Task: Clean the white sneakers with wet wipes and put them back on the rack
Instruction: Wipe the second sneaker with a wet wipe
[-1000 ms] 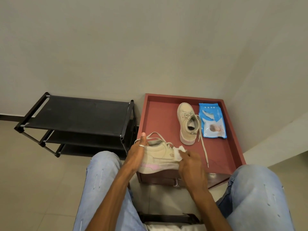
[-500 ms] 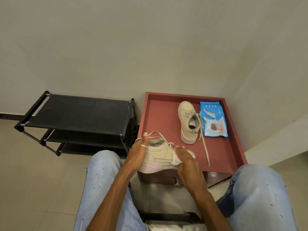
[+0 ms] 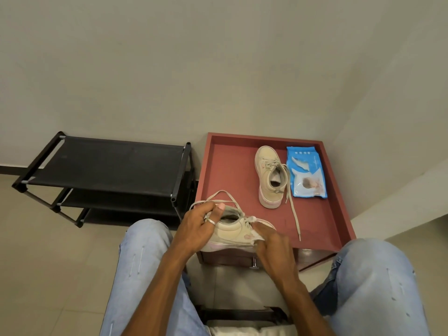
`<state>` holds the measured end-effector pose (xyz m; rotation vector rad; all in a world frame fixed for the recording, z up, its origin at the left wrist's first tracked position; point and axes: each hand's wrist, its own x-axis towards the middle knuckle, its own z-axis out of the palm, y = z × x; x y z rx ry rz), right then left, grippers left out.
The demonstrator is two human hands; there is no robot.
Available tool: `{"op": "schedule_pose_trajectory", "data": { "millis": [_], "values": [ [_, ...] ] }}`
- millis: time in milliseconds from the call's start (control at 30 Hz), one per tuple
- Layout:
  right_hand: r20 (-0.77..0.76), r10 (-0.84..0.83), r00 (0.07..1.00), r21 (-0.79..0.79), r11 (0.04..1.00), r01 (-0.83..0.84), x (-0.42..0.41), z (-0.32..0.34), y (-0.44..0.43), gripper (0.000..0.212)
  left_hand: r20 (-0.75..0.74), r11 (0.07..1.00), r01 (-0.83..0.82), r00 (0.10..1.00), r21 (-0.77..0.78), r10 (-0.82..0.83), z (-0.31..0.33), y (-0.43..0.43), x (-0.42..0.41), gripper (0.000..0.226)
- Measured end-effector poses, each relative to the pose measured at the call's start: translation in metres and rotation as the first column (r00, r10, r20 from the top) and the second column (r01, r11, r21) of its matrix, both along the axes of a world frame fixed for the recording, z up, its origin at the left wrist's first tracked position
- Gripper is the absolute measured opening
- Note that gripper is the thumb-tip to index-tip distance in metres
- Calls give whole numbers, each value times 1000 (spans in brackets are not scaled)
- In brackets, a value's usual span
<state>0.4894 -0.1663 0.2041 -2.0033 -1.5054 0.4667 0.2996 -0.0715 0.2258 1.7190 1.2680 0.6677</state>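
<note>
- We see the left hand point(image 3: 201, 226) gripping a sneaker point(image 3: 232, 235) at its heel end, fingers curled round the back and the thumb up at the collar opening. A ring point(image 3: 211, 221) sits on one finger.
- The sneaker lies on its side between the two hands, sole edge toward us, with its toe under the right hand.
- The right hand point(image 3: 271, 248) holds a wipe point(image 3: 255, 235), fingers bent over it, and presses it to the sneaker's side near the toe.
- Only a crumpled white edge of the wipe shows past the fingertips.
- A lace loop point(image 3: 218, 196) stands up just beyond the left hand's knuckles.
- Both hands hold the sneaker over the near edge of a red table point(image 3: 228, 166). We cannot tell whether its sole touches the top.
- Beyond the right hand, well apart from it, the other sneaker point(image 3: 269, 177) stands upright on the table, toe pointing away. One loose lace point(image 3: 294, 214) trails back toward the right hand.
- Just outside that sneaker lies a blue pack point(image 3: 306, 172) of wipes, flat on the table.
- Out past the left hand stands a black rack point(image 3: 109, 161) on the floor against the wall, its shelves bare.
- Knees in pale jeans point(image 3: 145, 258) flank both forearms.
</note>
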Motion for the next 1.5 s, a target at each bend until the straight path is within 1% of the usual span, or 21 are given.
{"op": "schedule_pose_trajectory", "data": {
  "millis": [133, 200, 233, 333, 400, 533, 600, 700, 733, 800, 867, 933, 1000, 1067, 1167, 1200, 1267, 1300, 1367, 1433, 1500],
  "values": [
    [55, -68, 996, -131, 989, 75, 33, -19, 11, 50, 2, 1000, 4, 1000, 31, -4, -2, 0, 0, 36],
    [51, -54, 997, -163, 985, 62, 34, -16, 19, 52, 1, 999, 2, 1000, 36, -2, -2, 0, -1, 32],
    [38, -32, 999, -164, 986, 38, 32, -13, 20, 52, -1, 999, 1, 1000, 38, -1, -3, 1, 0, 32],
    [-89, 54, 995, -142, 988, -67, 29, -4, 19, 49, -4, 1000, -9, 1000, 26, 9, -4, 2, 0, 30],
    [-125, 55, 991, -145, 987, -73, 34, -6, 13, 45, -6, 1000, -14, 1000, 26, 14, -3, 2, 0, 31],
    [-53, -110, 992, -136, 985, 102, 47, -15, 6, 40, 8, 1000, -12, 1000, 16, 12, -1, 1, -1, 37],
    [-4, -162, 987, -120, 980, 161, 49, -21, 8, 36, 16, 1000, -17, 1000, 3, 17, -2, 2, -2, 35],
    [-47, -231, 972, -150, 963, 222, 46, -24, 18, 26, 18, 1000, -21, 1000, 1, 21, -1, 2, -1, 41],
    [-53, -215, 975, -155, 966, 205, 42, -23, 20, 27, 14, 1000, -23, 1000, -3, 23, -1, 2, 0, 45],
    [-49, -113, 992, -156, 982, 104, 31, -19, 24, 39, 7, 1000, -27, 1000, -1, 27, -2, 3, -1, 49],
    [-90, -12, 996, -132, 991, 0, 27, -14, 22, 43, 2, 999, -45, 999, -13, 45, -3, 3, -1, 42],
    [-125, 41, 991, -98, 994, -53, 28, -9, 15, 34, -1, 997, -70, 998, -38, 70, -3, 3, -1, 33],
    [-142, 49, 989, -82, 995, -61, 34, -6, 6, 25, -5, 996, -84, 996, -40, 84, -1, 3, 0, 32],
    [-145, -8, 989, -105, 994, -7, 42, -4, -1, 35, -9, 995, -93, 996, -47, 92, -2, 4, 1, 32],
    [-124, -144, 982, -113, 985, 131, 56, 2, -4, 29, 5, 991, -105, 994, -82, 106, -3, 6, 2, 29],
    [-125, -196, 973, -104, 977, 183, 59, 5, -3, 31, 11, 990, -112, 994, -80, 113, -3, 7, 1, 29],
    [-164, -312, 936, -82, 950, 302, 60, 11, 3, 32, 30, 991, -121, 992, -65, 123, -2, 8, 1, 28],
    [-188, -343, 920, -61, 939, 338, 59, 13, 8, 28, 35, 991, -120, 992, -61, 122, -1, 8, 1, 28],
    [-243, -282, 928, 2, 957, 291, 53, 14, 20, 20, 30, 992, -114, 993, -53, 116, 0, 7, 2, 28],
    [-258, -136, 956, 12, 990, 143, 47, 6, 33, 35, 23, 995, -98, 995, -31, 99, -1, 6, 1, 28],
    [-179, 15, 984, -47, 999, -24, 38, -3, 40, 43, 13, 996, -86, 996, -14, 86, -2, 4, 0, 29]
  ]
}}
